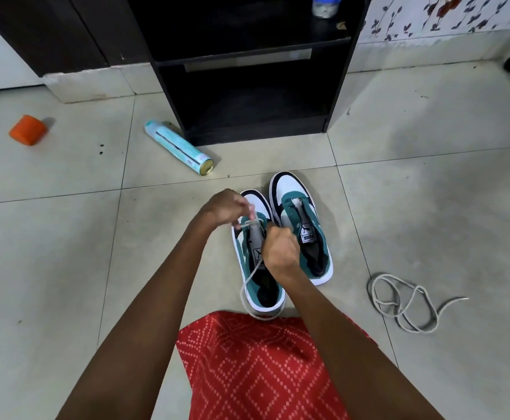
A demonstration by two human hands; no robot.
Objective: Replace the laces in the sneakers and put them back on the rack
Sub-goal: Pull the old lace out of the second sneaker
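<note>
lacing sneaker (255, 197), early eyelets | left hand (226, 209) + right hand (279, 250) curled, pinching lace (249, 223) | next, I'd guess: cross ends up; spare lace (410, 301) at 3 o'clock

left sneaker (265, 295): teal/white/black, upright, frame centre, toe up-frame
right sneaker (305, 228): same colours, just beside it on the right, tongue exposed
threaded lace (242, 294): white, I see it crossed near the toe, tail looping past the heel
loose lace (453, 301): white coils, right of frame
rack (170, 95): black, top centre
</note>
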